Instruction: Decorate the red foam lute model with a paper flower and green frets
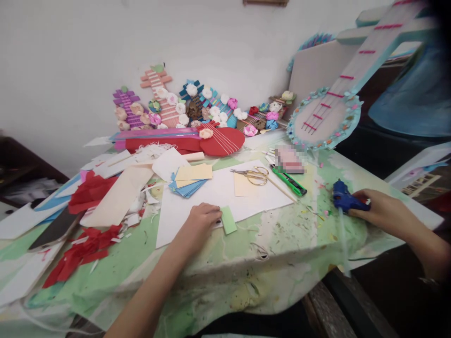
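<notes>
- Left hand (202,220): fingertips at the green paper's (229,220) left edge; from where I stand, can't tell if pinching or just touching.
- Green paper: across the white sheet's (190,204) near edge, partly over the tablecloth (278,232).
- Right hand (377,204): wrapped round the blue glue gun's (344,198) handle, pale rod (343,232) out its back.
- Scissors (257,175): between the hands, farther back, partly over yellow paper (245,188).

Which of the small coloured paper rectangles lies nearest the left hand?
The single light green rectangle, at the fingertips of the left hand; the yellow rectangles and blue rectangles lie farther off.
</notes>
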`<state>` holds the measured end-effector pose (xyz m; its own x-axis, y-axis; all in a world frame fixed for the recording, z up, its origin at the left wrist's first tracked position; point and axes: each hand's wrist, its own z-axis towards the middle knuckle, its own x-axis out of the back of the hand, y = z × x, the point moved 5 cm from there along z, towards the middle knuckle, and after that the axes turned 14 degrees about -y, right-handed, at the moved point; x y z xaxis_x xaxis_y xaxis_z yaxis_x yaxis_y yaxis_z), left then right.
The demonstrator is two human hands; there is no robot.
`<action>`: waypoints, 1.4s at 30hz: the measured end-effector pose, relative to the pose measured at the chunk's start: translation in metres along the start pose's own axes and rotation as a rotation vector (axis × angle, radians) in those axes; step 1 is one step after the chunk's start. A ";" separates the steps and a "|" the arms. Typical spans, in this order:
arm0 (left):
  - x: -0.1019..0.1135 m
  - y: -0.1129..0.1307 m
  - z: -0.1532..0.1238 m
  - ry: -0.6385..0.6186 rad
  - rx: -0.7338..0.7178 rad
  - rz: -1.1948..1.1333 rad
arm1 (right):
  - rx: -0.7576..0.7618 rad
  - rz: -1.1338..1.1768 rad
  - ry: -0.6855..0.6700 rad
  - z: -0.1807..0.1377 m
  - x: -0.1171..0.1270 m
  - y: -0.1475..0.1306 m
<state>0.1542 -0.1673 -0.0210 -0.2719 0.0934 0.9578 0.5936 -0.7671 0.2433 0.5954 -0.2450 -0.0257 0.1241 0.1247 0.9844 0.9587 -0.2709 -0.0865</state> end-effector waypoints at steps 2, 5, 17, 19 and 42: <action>0.004 -0.003 0.005 -0.006 -0.007 -0.041 | 0.041 0.045 -0.037 0.012 -0.002 0.006; 0.010 -0.008 0.014 -0.052 -0.006 -0.144 | 0.036 0.055 -0.110 0.021 -0.001 0.013; 0.012 -0.024 0.030 -0.156 0.232 -0.487 | 0.499 0.339 -0.295 -0.057 -0.002 -0.229; 0.009 -0.026 0.030 -0.155 0.224 -0.509 | 0.495 0.475 -0.400 -0.058 -0.018 -0.258; 0.051 -0.050 0.032 0.148 0.043 -0.982 | 0.598 0.915 -0.223 0.027 0.013 -0.300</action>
<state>0.1350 -0.1032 0.0206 -0.7478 0.5922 0.3001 0.0804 -0.3679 0.9264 0.3168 -0.1361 0.0090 0.8324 0.2981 0.4671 0.4435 0.1468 -0.8841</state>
